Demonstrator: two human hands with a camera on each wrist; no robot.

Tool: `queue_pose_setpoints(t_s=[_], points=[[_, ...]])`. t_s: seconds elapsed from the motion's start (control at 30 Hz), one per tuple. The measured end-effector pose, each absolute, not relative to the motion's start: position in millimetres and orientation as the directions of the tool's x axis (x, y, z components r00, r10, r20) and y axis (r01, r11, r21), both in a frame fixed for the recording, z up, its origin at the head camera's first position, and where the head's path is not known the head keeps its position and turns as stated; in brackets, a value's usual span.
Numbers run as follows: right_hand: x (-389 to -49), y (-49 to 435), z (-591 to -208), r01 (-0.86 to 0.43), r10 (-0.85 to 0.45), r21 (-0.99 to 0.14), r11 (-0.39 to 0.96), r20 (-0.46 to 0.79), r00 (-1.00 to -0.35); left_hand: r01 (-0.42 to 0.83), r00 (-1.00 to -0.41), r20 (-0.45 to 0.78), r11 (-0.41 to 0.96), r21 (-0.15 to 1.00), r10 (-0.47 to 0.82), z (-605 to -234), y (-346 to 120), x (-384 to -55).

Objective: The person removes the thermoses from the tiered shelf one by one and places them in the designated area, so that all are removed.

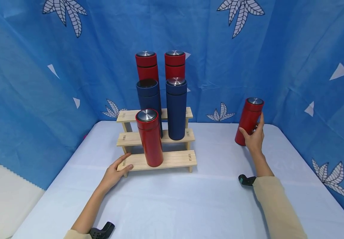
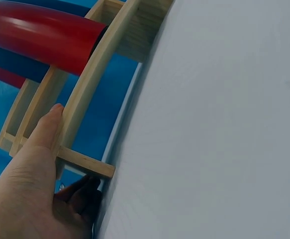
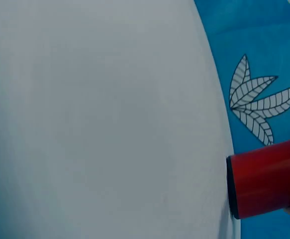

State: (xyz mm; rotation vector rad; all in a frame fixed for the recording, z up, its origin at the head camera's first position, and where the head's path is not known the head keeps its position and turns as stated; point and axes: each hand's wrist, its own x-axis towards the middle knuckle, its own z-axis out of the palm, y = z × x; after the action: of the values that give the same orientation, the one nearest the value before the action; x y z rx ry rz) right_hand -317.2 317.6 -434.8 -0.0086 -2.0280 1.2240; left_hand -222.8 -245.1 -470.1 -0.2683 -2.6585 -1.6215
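Note:
My left hand point(image 1: 114, 172) grips the left end of the bottom tier of a three-step wooden stand point(image 1: 176, 159). In the left wrist view the thumb lies along the step's top, while the other fingers point(image 2: 80, 199) curl by the stand's leg. Far right, my right hand point(image 1: 254, 137) holds a red thermos bottle point(image 1: 250, 116) round its body. Whether its dark base point(image 3: 233, 188) touches the table cannot be told. One red thermos point(image 1: 150, 142) stands on the bottom step. Two blue thermoses point(image 1: 176, 111) occupy the middle step, and two red ones point(image 1: 175, 66) rise behind them.
A white cloth covers the table point(image 1: 172, 202). Blue curtains point(image 1: 214, 59) with leaf prints hang behind and along both sides, close to the right-hand bottle. Dark wrist devices point(image 1: 246, 180) are strapped to both wrists.

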Motion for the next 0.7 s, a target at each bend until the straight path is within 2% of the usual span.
queue_pose_setpoints(t_s=[0.33,0.57,0.63,0.7], points=[[-321.1,326.3,-440.9,-0.376,0.34,-0.73,0.571,0.627,-0.701,0.16,-0.984,0.106,0.452,0.878,0.143,-467.1,-246.8,-223.6],[-313.1,314.8,-437.9,-0.313,0.413,-0.798,0.515,0.55,-0.726,0.151,-0.985,0.093,0.452,0.879,0.148,-470.6,-246.8,-223.7],[-308.7,307.3,-433.7,-0.295,0.457,-0.809,0.508,0.544,-0.704,0.148,-0.985,0.091,0.444,0.884,0.148,-471.5,-246.6,-223.5],[-304.2,297.6,-426.9,-0.3,0.499,-0.799,0.522,0.571,-0.652,0.146,-0.985,0.09,0.439,0.887,0.147,-472.0,-246.2,-223.4]])
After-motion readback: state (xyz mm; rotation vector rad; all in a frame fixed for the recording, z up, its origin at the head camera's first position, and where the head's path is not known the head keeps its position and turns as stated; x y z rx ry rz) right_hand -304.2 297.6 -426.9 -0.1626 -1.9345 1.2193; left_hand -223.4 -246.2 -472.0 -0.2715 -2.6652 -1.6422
